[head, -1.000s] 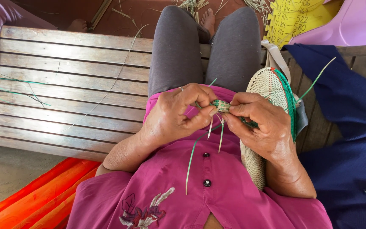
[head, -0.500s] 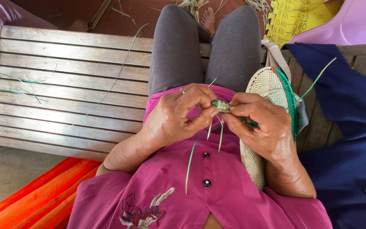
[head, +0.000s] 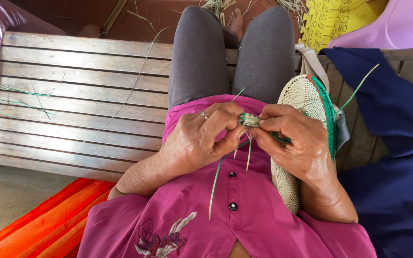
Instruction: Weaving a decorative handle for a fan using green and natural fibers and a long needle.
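Both hands, left (head: 198, 138) and right (head: 298, 139), pinch a small woven start (head: 248, 119) over the lap, fingertips tight so its loose green strands (head: 216, 184) hang free. A finished woven disc (head: 307, 138) leans against the right thigh; spare strands (head: 15, 98) lie on the bench (head: 82, 81)

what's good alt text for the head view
Seen from above, a seated person's left hand and right hand pinch a small woven piece over their lap, a woven disc beside them on a wooden bench.

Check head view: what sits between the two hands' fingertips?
A small woven green-and-straw piece, pinched between left hand and right hand; loose strips hang below it.
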